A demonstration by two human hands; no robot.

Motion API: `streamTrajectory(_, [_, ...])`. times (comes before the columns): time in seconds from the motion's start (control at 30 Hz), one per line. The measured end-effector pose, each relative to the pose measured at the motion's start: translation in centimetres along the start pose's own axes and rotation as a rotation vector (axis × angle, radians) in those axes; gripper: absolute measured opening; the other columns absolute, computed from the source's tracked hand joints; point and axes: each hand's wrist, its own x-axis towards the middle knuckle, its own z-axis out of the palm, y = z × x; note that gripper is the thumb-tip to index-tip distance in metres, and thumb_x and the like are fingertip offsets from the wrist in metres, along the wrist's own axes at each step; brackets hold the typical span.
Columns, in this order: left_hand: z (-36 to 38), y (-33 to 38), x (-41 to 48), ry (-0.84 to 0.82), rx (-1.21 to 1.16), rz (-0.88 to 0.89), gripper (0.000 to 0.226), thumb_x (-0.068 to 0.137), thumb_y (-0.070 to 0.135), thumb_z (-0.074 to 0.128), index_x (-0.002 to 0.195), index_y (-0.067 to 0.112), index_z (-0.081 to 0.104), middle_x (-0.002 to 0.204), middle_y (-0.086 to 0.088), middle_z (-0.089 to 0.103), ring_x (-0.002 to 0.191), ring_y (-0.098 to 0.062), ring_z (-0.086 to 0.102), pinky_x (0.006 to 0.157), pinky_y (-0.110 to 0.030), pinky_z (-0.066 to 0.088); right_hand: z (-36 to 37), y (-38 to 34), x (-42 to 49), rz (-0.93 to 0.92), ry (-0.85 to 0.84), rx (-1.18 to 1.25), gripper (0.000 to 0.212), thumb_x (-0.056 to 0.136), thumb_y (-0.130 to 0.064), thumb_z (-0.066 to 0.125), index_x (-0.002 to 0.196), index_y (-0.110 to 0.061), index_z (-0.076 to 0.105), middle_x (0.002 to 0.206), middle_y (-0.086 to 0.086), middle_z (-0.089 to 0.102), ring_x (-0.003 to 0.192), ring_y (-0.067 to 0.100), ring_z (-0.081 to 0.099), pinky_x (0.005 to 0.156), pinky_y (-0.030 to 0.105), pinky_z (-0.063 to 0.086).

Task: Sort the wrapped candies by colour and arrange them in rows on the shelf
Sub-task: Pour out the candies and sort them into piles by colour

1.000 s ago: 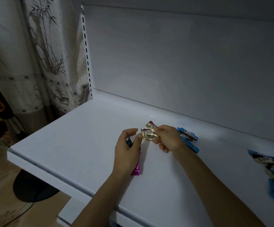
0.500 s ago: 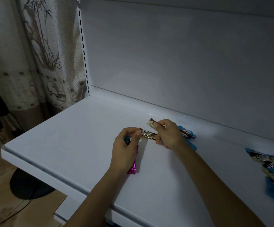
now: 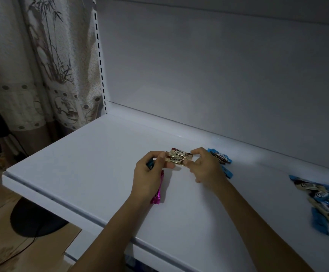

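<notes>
The left hand's thumb and curled forefinger pinch the left ends of two gold candies, which lie side by side, one just behind the other, over the middle of the shelf. The right hand's forefinger and thumb close on their right ends, its other fingers bent loosely beneath. It cannot be told whether the pair rests on the shelf or is held just above it. Both wrappers carry the word "Choco"; the smaller print is too fine to read.

A blue wrapper shows inside the left hand's curled fingers, mostly covered by them. A pink candy sticks out from under the left palm toward the front edge. Its top end is hidden, so it is unclear whether the hand holds it or it lies on the shelf.

Behind the right hand, near the back panel, lie blue candies, partly hidden by the knuckles; their number cannot be told. Well apart at the right, a loose pile of blue and pale candies is cut off by the frame edge.

Left of the shelf hangs a patterned curtain. The light is dim.
</notes>
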Motion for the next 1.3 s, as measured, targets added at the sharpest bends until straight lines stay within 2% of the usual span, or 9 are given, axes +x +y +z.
streamTrajectory(0.13, [-0.2, 0.1, 0.0, 0.008, -0.053, -0.033, 0.028, 0.102, 0.023, 0.041, 0.095, 0.019, 0.067, 0.067, 0.003, 0.066, 0.049, -0.008, 0.043, 0.048, -0.018, 0.039, -0.3, -1.4, -2.5, -0.103, 0.006, 0.175, 0.014, 0.092, -0.026, 0.060, 0.101, -0.016, 0.059, 0.081, 0.007, 0.064, 0.046, 0.010, 0.054, 0.038, 0.019, 0.039])
streamTrajectory(0.3, [1.1, 1.5, 0.0, 0.109, -0.297, -0.251, 0.030, 0.103, 0.024, 0.039, 0.101, 0.010, 0.065, 0.062, 0.000, 0.050, 0.049, -0.009, 0.047, 0.047, -0.018, 0.041, -0.3, -3.1, -8.8, -0.068, -0.411, 0.339, 0.046, 0.069, -0.046, 0.071, 0.102, -0.019, 0.055, 0.084, 0.007, 0.069, 0.059, 0.018, 0.065, 0.044, 0.024, 0.047])
streamTrajectory(0.5, [5.3, 3.6, -1.3, -0.040, -0.700, -0.539, 0.030, 0.100, 0.033, 0.044, 0.107, 0.009, 0.060, 0.096, -0.011, 0.059, 0.094, -0.021, 0.056, 0.093, -0.035, 0.048, -2.2, -1.3, -8.5, -0.066, -0.144, 0.472, 0.003, 0.092, -0.002, 0.055, 0.092, -0.005, 0.055, 0.061, 0.006, 0.065, 0.048, 0.018, 0.061, 0.044, 0.025, 0.049])
streamTrajectory(0.63, [7.1, 4.5, -2.4, -0.167, -0.758, -0.457, 0.038, 0.099, 0.041, 0.040, 0.100, 0.011, 0.065, 0.102, -0.009, 0.062, 0.087, -0.014, 0.062, 0.076, -0.028, 0.052, -3.8, -0.7, -8.3, -0.020, -0.089, 0.497, 0.007, 0.093, -0.008, 0.055, 0.094, -0.001, 0.055, 0.056, 0.007, 0.061, 0.043, 0.018, 0.057, 0.042, 0.025, 0.048])
streamTrajectory(0.73, [7.5, 4.2, -3.0, -0.343, -0.688, -0.443, 0.067, 0.098, 0.047, 0.032, 0.074, 0.005, 0.078, 0.077, -0.009, 0.073, 0.071, -0.012, 0.071, 0.067, -0.023, 0.056, -4.2, -0.2, -8.5, 0.062, -0.079, 0.580, 0.013, 0.095, -0.013, 0.054, 0.086, -0.002, 0.055, 0.055, 0.010, 0.061, 0.042, 0.020, 0.054, 0.042, 0.027, 0.044])
streamTrajectory(0.83, [7.6, 3.1, -3.3, -0.323, -0.634, -0.430, 0.038, 0.098, 0.017, 0.050, 0.133, 0.004, 0.051, 0.110, -0.019, 0.067, 0.098, -0.026, 0.068, 0.085, -0.034, 0.056, -4.9, 0.2, -8.8, 0.121, -0.106, 0.640, 0.019, 0.096, -0.015, 0.051, 0.082, -0.004, 0.058, 0.055, 0.010, 0.062, 0.044, 0.022, 0.055, 0.047, 0.029, 0.043])
streamTrajectory(0.93, [7.3, 2.1, -3.9, -0.254, -0.462, -0.353, 0.048, 0.096, -0.001, 0.046, 0.141, 0.016, 0.042, 0.120, -0.012, 0.065, 0.102, -0.023, 0.067, 0.086, -0.033, 0.056, -5.7, 0.4, -9.1, 0.167, -0.129, 0.603, 0.017, 0.097, -0.017, 0.050, 0.085, -0.008, 0.058, 0.055, 0.007, 0.063, 0.044, 0.021, 0.058, 0.043, 0.023, 0.044])
streamTrajectory(1.17, [4.4, 2.7, -6.4, -0.330, -0.232, -0.079, 0.050, 0.095, 0.001, 0.049, 0.133, 0.031, 0.037, 0.103, 0.005, 0.069, 0.080, -0.005, 0.071, 0.058, -0.015, 0.053, -9.1, 2.9, -12.3, 0.178, -0.196, 0.335, 0.024, 0.099, -0.012, 0.039, 0.078, -0.009, 0.050, 0.051, 0.006, 0.059, 0.032, 0.016, 0.047, 0.034, 0.018, 0.030])
streamTrajectory(1.3, [3.0, 2.7, -7.5, -0.385, -0.076, -0.038, 0.017, 0.094, 0.014, 0.055, 0.108, 0.007, 0.061, 0.101, -0.002, 0.074, 0.075, -0.014, 0.072, 0.061, -0.023, 0.056, -10.1, 4.0, -15.2, 0.197, -0.386, -0.007, 0.030, 0.098, -0.019, 0.040, 0.074, -0.008, 0.053, 0.054, 0.005, 0.058, 0.036, 0.012, 0.043, 0.038, 0.020, 0.033])
